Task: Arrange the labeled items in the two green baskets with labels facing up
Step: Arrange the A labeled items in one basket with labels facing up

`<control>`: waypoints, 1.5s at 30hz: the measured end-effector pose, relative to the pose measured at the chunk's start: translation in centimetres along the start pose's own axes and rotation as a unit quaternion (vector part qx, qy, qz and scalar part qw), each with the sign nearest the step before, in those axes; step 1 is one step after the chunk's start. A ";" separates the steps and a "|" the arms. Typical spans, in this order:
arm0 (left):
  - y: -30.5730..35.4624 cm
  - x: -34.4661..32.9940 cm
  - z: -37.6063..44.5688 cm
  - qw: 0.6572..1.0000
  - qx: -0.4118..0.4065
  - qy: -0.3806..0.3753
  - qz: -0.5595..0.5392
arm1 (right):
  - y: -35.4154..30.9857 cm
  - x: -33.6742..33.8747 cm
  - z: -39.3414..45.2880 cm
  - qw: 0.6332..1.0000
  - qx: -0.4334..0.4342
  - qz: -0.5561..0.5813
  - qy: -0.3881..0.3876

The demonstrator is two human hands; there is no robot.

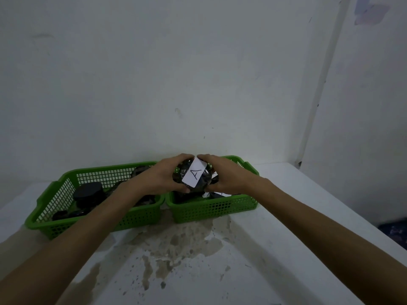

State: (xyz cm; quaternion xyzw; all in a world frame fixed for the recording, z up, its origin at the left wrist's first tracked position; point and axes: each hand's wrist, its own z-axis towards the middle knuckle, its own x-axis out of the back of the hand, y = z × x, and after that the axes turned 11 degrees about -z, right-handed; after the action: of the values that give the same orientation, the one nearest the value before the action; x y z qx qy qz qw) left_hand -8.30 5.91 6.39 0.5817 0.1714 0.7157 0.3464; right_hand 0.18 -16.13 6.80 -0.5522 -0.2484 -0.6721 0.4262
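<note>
Two green mesh baskets stand side by side against the wall: the left basket and the right basket. Above the right basket I hold a round dark item whose white label marked "A" faces up. My left hand grips its left side and my right hand its right side. A black round jar and other dark items lie in the left basket. More dark items and a white label show in the right basket under my hands.
The baskets sit on a white table with a large worn, stained patch in front of them. A white wall rises right behind the baskets. The table's right edge runs diagonally at the far right.
</note>
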 end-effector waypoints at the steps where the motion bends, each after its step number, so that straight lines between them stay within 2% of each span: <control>1: 0.0 0.0 0.0 1.000 0.007 0.001 -0.009 | 0.1 -0.3 0.0 1.000 -0.003 -0.004 0.008; 6: -0.1 -0.2 0.1 0.999 0.012 0.006 -0.039 | 0.3 -1.7 -0.1 0.997 -0.019 -0.050 0.059; 9: -0.2 -1.1 0.0 0.999 -0.008 0.049 0.002 | 0.0 -2.5 0.3 0.991 -0.070 -0.057 0.103; 13: -1.2 -2.5 -0.6 0.996 -0.012 0.087 0.029 | 0.0 -4.0 1.2 0.989 -0.093 -0.056 0.099; 18: -4.0 -4.0 -1.0 0.986 0.024 0.126 0.107 | 0.3 -6.4 3.1 0.987 -0.132 -0.093 -0.014; 25: -6.5 -6.0 -1.1 0.982 0.078 0.135 0.111 | 1.8 -8.2 5.6 0.962 -0.175 -0.054 -0.202; 31: -7.3 -6.1 -1.0 0.982 0.069 0.141 0.103 | 1.4 -8.5 7.2 0.938 -0.184 -0.103 -0.275; 37: -7.6 -6.1 -0.6 0.981 0.064 0.142 0.118 | 2.0 -8.8 7.4 0.934 -0.178 -0.067 -0.302; 40: -7.6 -5.8 0.1 0.977 0.056 0.120 0.164 | 2.4 -8.1 6.9 0.952 -0.172 -0.018 -0.252; 43: -7.8 -5.4 1.5 0.969 0.061 0.081 0.227 | 3.3 -8.5 6.5 0.978 -0.183 0.007 -0.101; 45: -8.0 -5.1 2.8 0.957 0.077 0.047 0.276 | 3.8 -9.4 6.1 0.983 -0.181 -0.038 0.018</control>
State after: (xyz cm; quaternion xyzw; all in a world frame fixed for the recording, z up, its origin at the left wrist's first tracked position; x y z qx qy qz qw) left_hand -2.79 7.53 -1.73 0.5973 0.0745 0.7945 0.0810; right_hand 6.90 -10.32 -1.06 -0.5980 -0.1353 -0.7318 0.2976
